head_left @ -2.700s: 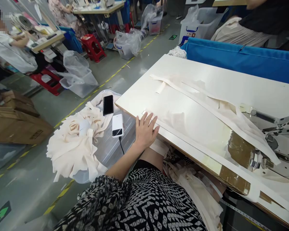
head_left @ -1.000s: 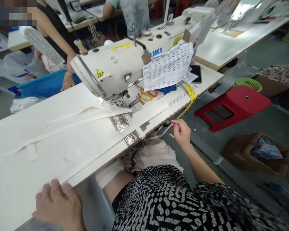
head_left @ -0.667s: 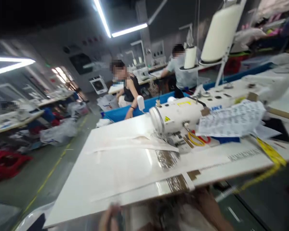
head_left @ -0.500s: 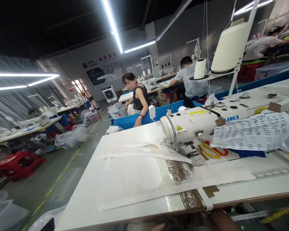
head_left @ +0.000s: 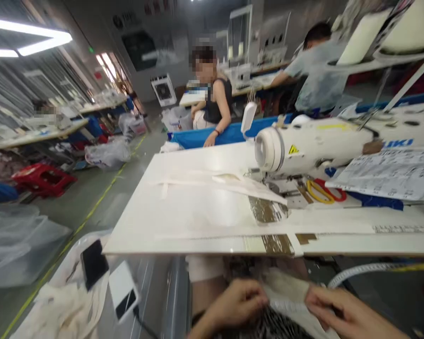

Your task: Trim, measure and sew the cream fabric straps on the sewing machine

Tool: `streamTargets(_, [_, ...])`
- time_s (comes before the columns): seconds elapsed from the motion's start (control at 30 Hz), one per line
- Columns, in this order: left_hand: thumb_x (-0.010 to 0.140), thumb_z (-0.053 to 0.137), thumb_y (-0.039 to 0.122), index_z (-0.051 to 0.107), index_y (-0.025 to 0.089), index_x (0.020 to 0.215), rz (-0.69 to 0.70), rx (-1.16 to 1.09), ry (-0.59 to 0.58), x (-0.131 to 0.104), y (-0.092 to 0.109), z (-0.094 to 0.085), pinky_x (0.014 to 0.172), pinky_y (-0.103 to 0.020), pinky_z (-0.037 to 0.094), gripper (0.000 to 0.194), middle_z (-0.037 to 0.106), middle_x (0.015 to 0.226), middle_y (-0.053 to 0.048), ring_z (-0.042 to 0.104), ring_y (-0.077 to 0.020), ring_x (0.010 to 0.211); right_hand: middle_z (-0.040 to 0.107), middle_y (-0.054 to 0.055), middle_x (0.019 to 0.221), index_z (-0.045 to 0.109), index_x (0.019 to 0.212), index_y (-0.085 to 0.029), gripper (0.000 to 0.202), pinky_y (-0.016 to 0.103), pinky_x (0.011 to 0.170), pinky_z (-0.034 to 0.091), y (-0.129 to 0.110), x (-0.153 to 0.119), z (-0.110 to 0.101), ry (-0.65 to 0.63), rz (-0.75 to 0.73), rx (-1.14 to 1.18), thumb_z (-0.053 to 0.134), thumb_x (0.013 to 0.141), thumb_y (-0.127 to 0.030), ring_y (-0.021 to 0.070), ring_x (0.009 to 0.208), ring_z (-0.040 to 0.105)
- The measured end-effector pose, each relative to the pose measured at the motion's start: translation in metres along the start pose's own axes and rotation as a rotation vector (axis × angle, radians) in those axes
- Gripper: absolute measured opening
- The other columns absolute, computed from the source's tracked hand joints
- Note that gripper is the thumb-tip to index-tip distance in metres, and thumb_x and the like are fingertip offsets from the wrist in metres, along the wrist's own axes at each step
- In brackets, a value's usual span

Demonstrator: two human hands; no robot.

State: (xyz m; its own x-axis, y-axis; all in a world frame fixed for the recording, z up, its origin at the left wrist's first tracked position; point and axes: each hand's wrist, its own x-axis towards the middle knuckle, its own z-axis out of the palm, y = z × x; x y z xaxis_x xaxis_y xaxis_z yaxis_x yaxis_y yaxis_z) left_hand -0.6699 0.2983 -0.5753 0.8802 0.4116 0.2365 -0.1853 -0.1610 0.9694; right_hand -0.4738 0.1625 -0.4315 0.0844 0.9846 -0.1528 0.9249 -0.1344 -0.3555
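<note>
Below the table's front edge, over my lap, a pale cream piece of fabric [head_left: 286, 288] stretches between my two hands. My left hand [head_left: 238, 301] is closed in a pinch at the fabric's left edge. On the other side, my right hand [head_left: 339, 308] grips it with curled fingers. Motion blur softens the fabric's details. Above them is the white sewing table [head_left: 198, 216], with a white sewing machine [head_left: 304, 143] at its right. A strip of pale cloth [head_left: 229, 182] lies on the tabletop and reaches toward the needle area.
Yellow-and-red-handled scissors [head_left: 320, 190] and a written paper sheet [head_left: 392, 174] lie by the machine. At lower left, a clear bin [head_left: 151, 292] holds cloth, a dark phone [head_left: 93, 263] and a white power bank [head_left: 123, 289]. A co-worker [head_left: 219, 103] sits beyond the blue cloth trough [head_left: 191, 139].
The view has tipped downward and shifted. Both my hands, barely visible under the table edge before, now show with the fabric between them. The lap and the bin's contents have come into sight.
</note>
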Motion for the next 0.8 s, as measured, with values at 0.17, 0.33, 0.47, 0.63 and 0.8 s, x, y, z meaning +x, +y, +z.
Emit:
streamTargets(0.17, [0.094,0.056,0.047,0.066,0.017,0.085,0.041,0.015,0.138,-0.035,0.05,-0.024,0.055,-0.021,0.038,0.033,0.059,0.066,0.0,0.05,-0.0119,0.059,0.07,0.006,0.097,0.065,0.11,-0.027,0.037,0.029,0.064,0.049,-0.055,0.01,-0.029,-0.206,-0.002,0.136,0.051,0.095,-0.058,0.0225,0.08,0.065])
streamTargets(0.33, [0.097,0.053,0.039,0.065,0.018,0.085,0.131,0.196,0.509,-0.056,0.063,-0.045,0.058,-0.023,0.04,0.027,0.064,0.074,-0.001,0.054,-0.0131,0.065,0.069,0.004,0.09,0.065,0.097,-0.023,0.025,0.028,0.069,0.044,-0.105,0.057,-0.033,-0.075,-0.212,0.028,0.051,0.098,-0.044,0.0196,0.082,0.062])
streamTargets(0.47, [0.098,0.054,0.032,0.064,0.019,0.085,0.285,0.487,0.889,-0.062,0.068,-0.063,0.075,-0.03,0.047,0.021,0.067,0.086,-0.005,0.06,-0.0178,0.083,0.066,0.0,0.078,0.063,0.094,-0.022,0.022,0.026,0.065,0.038,-0.132,0.093,-0.031,0.0,-0.33,-0.088,0.049,0.098,-0.038,0.0165,0.071,0.058])
streamTargets(0.63, [0.098,0.051,0.02,0.062,0.016,0.111,0.413,0.778,1.137,-0.052,0.063,-0.076,0.089,-0.036,0.049,0.018,0.067,0.105,-0.01,0.058,-0.0213,0.101,0.065,0.001,0.075,0.06,0.086,-0.02,0.019,0.027,0.062,0.036,-0.153,0.127,-0.03,0.076,-0.348,-0.151,0.047,0.094,-0.032,0.0161,0.067,0.055])
streamTargets(0.8, [0.097,0.051,0.018,0.059,0.015,0.124,0.417,0.897,1.164,-0.043,0.055,-0.069,0.09,-0.036,0.047,0.028,0.064,0.109,-0.011,0.057,-0.0225,0.102,0.065,0.001,0.073,0.059,0.082,-0.02,0.017,0.027,0.061,0.035,-0.154,0.13,-0.044,0.045,-0.262,-0.183,0.048,0.09,-0.031,0.0163,0.065,0.054])
